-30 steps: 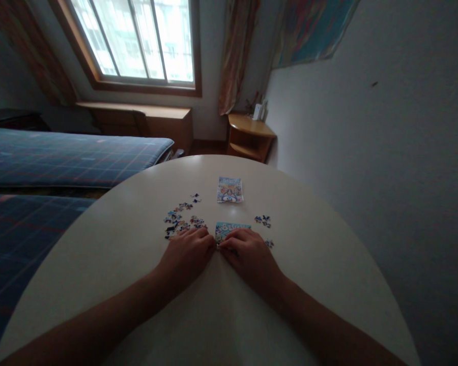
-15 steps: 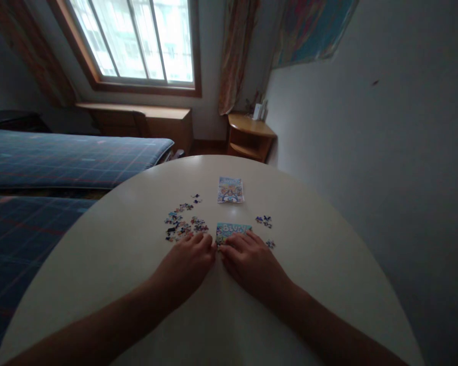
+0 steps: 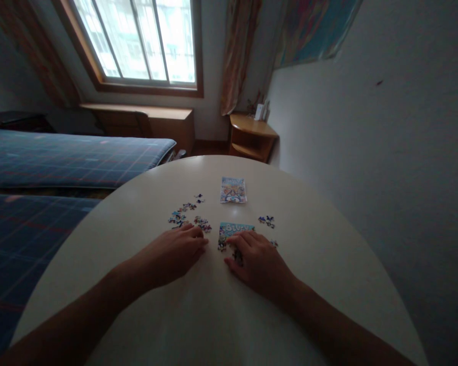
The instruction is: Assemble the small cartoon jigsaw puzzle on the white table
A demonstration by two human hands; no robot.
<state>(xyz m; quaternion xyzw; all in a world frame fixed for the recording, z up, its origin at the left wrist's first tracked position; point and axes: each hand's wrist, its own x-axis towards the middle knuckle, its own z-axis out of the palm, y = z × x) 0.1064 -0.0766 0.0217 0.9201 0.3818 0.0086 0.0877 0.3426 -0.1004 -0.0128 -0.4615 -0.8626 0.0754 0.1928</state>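
A partly assembled puzzle (image 3: pixel 234 229) with teal lettering at its top lies on the round white table (image 3: pixel 313 244). My right hand (image 3: pixel 254 256) rests over its lower right part, fingers spread, with some pieces showing between thumb and fingers. To the left, my left hand (image 3: pixel 181 249) hovers or lies at the near edge of the loose puzzle pieces (image 3: pixel 202 223), covering some of them; its fingers are apart and nothing shows in them. Beyond the puzzle lies a printed picture sheet (image 3: pixel 233 190). A few more pieces (image 3: pixel 267 220) sit to the right.
Beds with blue plaid mattresses (image 3: pixel 72 157) stand left of the table. A wooden desk (image 3: pixel 145 112) is under the window, and a corner shelf (image 3: pixel 254 129) stands behind the table. A white wall (image 3: pixel 366 132) runs along the right.
My left hand has moved left, away from the puzzle and onto the loose pieces. My right thumb and fingers have parted, showing pieces between them. The view has shifted slightly.
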